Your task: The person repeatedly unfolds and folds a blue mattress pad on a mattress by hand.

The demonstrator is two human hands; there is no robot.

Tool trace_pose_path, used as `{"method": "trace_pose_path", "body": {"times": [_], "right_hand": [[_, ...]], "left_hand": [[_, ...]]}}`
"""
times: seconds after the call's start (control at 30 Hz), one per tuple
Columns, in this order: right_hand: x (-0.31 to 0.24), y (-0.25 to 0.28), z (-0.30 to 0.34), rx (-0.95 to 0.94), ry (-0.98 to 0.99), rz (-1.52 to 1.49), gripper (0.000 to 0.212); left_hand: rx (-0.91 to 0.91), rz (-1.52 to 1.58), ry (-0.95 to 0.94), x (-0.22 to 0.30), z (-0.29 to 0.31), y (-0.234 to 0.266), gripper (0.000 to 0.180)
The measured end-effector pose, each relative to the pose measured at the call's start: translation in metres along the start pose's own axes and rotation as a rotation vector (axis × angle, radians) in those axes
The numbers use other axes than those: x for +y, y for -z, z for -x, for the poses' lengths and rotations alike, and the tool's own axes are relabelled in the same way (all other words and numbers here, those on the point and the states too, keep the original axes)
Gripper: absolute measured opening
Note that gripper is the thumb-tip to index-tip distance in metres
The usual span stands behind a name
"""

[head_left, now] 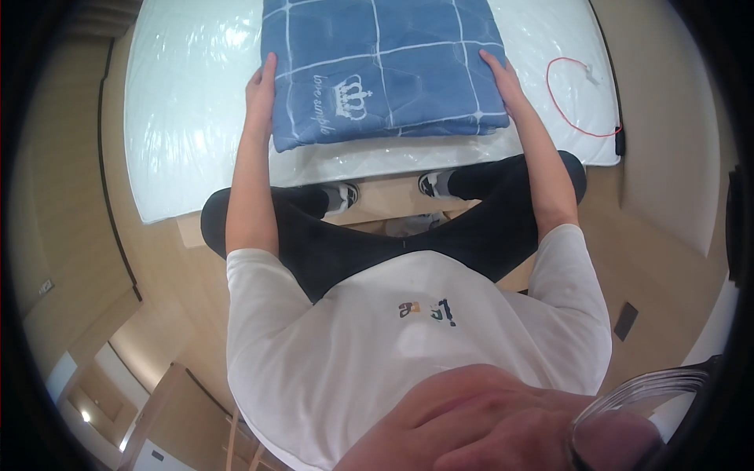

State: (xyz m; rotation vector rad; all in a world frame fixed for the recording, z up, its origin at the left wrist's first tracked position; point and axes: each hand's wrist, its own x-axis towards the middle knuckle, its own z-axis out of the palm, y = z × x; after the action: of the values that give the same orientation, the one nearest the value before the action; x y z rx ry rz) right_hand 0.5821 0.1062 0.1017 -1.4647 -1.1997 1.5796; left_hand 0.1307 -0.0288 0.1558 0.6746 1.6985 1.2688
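Observation:
A folded blue quilt (424,82) with white grid lines and a white crown print lies in front of me on a plastic-covered mattress (192,118). My left hand (261,90) holds its left edge, thumb along the top and the other fingers down the side. On the opposite edge, my right hand (503,78) grips the quilt in the same way, its thumb resting on the upper face. The fingers under the quilt's sides are partly hidden. Its far end runs out of the picture at the top.
A thin red cord (556,100) with a small pale end piece lies curved on the mattress at the right. Beige wall panels (667,118) stand beyond that side. Wooden panelling (59,157) is at the left, and my feet are against the near mattress edge.

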Motion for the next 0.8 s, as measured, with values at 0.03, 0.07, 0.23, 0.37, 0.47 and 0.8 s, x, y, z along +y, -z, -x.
{"method": "trace_pose_path", "body": {"times": [0.03,0.07,0.23,0.37,0.47,0.8], "right_hand": [[0.000,-0.001,0.000,-0.003,-0.008,0.003,0.083],[-0.002,-0.002,-0.001,0.009,-0.012,-0.036,0.081],[0.013,-0.012,-0.011,0.093,0.130,0.220,0.084],[0.025,-0.014,-0.021,0.294,0.503,0.671,0.087],[0.019,-0.031,-0.001,0.251,0.613,0.730,0.082],[0.009,-0.089,0.034,0.221,0.810,1.155,0.086]], "left_hand": [[0.003,0.000,0.008,0.002,0.002,0.001,0.077],[0.018,0.016,-0.004,0.005,0.001,0.000,0.076],[0.208,-0.318,0.013,-0.033,-0.024,0.017,0.080],[0.420,-0.930,-0.019,-0.035,-0.034,0.029,0.075],[0.280,-0.762,-0.105,-0.028,-0.024,0.014,0.074],[0.289,-0.893,-0.090,-0.021,0.003,-0.016,0.076]]}}
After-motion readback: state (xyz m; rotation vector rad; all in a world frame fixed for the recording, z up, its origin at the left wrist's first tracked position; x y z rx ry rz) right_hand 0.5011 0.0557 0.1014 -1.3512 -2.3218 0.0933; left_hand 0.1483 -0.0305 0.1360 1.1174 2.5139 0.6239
